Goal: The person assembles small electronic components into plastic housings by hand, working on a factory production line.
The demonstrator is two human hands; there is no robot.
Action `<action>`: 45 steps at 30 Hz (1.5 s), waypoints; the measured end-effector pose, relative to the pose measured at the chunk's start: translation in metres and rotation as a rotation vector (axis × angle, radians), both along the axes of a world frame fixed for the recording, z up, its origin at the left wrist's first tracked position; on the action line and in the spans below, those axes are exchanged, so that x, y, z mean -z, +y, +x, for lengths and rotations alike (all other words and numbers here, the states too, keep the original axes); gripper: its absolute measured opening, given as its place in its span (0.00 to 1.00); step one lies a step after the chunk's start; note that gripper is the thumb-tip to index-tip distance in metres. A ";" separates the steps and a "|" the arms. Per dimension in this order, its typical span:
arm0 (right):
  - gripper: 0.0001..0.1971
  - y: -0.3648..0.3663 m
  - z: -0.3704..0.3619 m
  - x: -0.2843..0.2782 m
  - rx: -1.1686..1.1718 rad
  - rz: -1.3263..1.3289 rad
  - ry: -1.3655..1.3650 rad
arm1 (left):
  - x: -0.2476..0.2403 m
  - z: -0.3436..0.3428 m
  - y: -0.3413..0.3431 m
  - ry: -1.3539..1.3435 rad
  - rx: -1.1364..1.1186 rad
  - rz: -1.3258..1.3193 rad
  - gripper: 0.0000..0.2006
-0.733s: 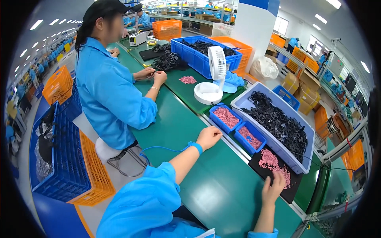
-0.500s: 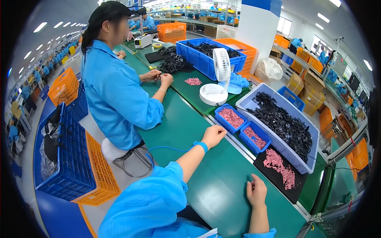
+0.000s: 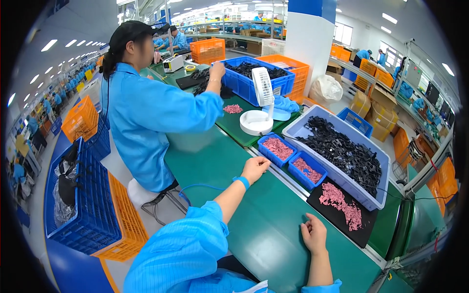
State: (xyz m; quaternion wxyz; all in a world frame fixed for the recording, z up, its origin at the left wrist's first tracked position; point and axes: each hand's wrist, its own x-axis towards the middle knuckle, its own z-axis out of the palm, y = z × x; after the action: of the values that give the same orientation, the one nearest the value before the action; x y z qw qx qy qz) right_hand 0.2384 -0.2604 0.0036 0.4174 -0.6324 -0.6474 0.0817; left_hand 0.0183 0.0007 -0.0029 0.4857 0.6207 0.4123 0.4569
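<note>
My left hand rests on the green worktop beside the metal rail, its fingers curled in and no object showing in them. A blue wrist strap with a blue cord circles that wrist. Just beyond it are two small blue bins of pink pieces. My right hand lies on the worktop at the lower right, thumb apart from loosely bent fingers, holding nothing. Near it, more pink pieces are spread on a black mat.
A large grey tub of black parts stands behind the bins. Left of it is a white fan. A co-worker in blue sits on my left, reaching to a blue crate. Stacked crates stand on the floor.
The co-worker's arm has risen from the worktop to the blue crate's edge. My hands stay nearly where they were; the whole view has shifted slightly.
</note>
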 end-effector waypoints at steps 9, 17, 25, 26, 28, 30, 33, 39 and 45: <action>0.16 -0.006 0.003 0.003 -0.003 -0.018 0.068 | -0.002 -0.004 0.001 -0.040 0.046 -0.078 0.09; 0.16 -0.002 -0.004 -0.005 -0.004 0.033 0.010 | -0.011 -0.056 0.038 -0.139 0.103 -0.241 0.08; 0.15 0.000 -0.009 -0.014 0.042 -0.006 -0.064 | -0.015 -0.099 0.079 -0.175 -0.168 -0.265 0.07; 0.15 0.000 -0.009 -0.012 0.050 -0.005 -0.066 | -0.011 -0.099 0.080 -0.184 -0.170 -0.266 0.07; 0.15 -0.001 -0.009 -0.010 0.053 -0.010 -0.073 | -0.002 -0.101 0.080 -0.200 -0.222 -0.226 0.08; 0.15 0.000 -0.010 -0.011 0.070 -0.022 -0.076 | 0.001 -0.098 0.077 -0.187 -0.229 -0.195 0.08; 0.14 0.001 -0.013 -0.012 0.088 -0.027 -0.086 | 0.002 -0.096 0.073 -0.094 -0.227 -0.109 0.08; 0.14 0.003 -0.020 -0.016 0.094 -0.047 -0.100 | 0.007 -0.105 0.067 0.087 -0.239 0.046 0.08; 0.13 -0.005 -0.018 -0.015 0.124 -0.042 -0.153 | 0.005 -0.093 0.070 0.061 -0.213 0.016 0.08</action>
State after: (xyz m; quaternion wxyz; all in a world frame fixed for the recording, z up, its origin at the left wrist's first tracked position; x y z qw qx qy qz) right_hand 0.2207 -0.2651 0.0190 0.3577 -0.6843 -0.6351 0.0209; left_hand -0.0745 0.0706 -0.0077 0.4168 0.5909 0.4869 0.4900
